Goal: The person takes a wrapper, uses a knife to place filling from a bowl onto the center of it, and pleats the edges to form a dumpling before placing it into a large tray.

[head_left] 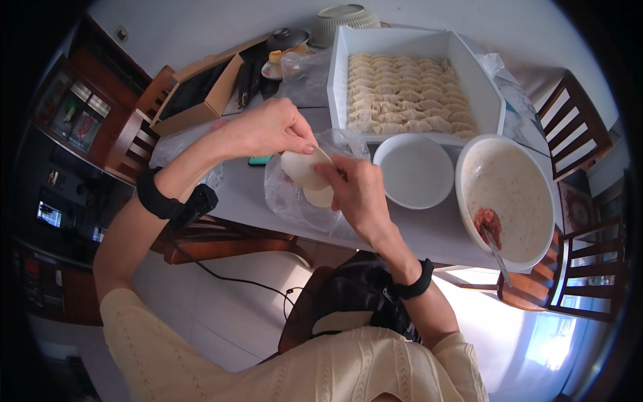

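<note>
My left hand (274, 129) pinches the upper edge of a round dumpling wrapper (304, 168) between thumb and fingers. The wrapper's right edge is held by my right hand (354, 188). Below it, another pale wrapper (319, 197) lies in a clear plastic bag (281, 201) on the table. A white bowl (414, 171) stands to the right of my right hand. Farther right, a large white basin (520, 196) holds a lump of minced meat filling (488, 223) with a metal spoon (496, 256) in it. Rows of folded dumplings (412, 95) fill much of a white tray (339, 80) behind.
An open cardboard box (221, 90), a lidded pot (289, 39) and a ribbed plastic basket (346, 19) stand at the back. Wooden chairs (577, 125) flank the table (241, 196). A black cable (226, 278) hangs from the device at my left wrist.
</note>
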Demonstrator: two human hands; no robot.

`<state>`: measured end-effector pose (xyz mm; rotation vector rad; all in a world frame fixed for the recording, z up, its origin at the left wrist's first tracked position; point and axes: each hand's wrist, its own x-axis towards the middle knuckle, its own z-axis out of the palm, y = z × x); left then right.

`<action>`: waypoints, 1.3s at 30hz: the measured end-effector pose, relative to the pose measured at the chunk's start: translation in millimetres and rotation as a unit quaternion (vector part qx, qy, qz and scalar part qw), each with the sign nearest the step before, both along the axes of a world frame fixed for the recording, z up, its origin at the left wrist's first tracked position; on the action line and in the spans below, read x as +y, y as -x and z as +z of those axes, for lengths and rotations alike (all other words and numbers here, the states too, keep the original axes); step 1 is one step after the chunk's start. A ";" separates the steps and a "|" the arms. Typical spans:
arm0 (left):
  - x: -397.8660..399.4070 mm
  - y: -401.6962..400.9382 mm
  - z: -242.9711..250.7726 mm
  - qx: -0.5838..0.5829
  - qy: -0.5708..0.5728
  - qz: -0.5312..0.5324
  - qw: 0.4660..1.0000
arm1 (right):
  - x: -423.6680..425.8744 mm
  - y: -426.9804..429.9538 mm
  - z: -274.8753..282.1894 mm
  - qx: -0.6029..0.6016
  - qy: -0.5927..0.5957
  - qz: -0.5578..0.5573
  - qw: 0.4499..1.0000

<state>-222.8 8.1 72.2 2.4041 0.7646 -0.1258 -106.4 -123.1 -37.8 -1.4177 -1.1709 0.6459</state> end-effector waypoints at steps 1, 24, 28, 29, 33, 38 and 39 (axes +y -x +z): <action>1.5 0.7 -0.4 -0.017 -0.019 -0.009 1.000 | -1.4 1.0 -4.9 0.002 0.001 0.001 1.000; 12.3 3.0 6.9 -0.023 0.095 0.047 0.994 | -11.2 4.8 2.0 0.190 -0.083 -0.019 0.978; 4.3 6.7 -4.4 0.024 0.042 -0.036 0.998 | -9.0 -0.8 3.0 0.147 -0.086 -0.020 0.985; 5.7 7.2 -6.5 0.048 0.008 -0.067 0.997 | -8.5 -3.0 2.5 0.122 -0.090 -0.020 0.988; 1.3 5.2 -9.1 0.012 0.075 -0.062 0.995 | -6.9 -8.1 1.7 0.019 -0.100 0.014 0.995; -5.9 -1.6 0.0 0.057 -0.018 -0.076 0.995 | -4.9 -4.5 7.1 -0.017 -0.098 -0.005 0.995; -4.7 -0.8 0.2 0.055 -0.052 -0.080 0.994 | -4.9 -2.8 7.5 0.008 -0.083 -0.022 0.996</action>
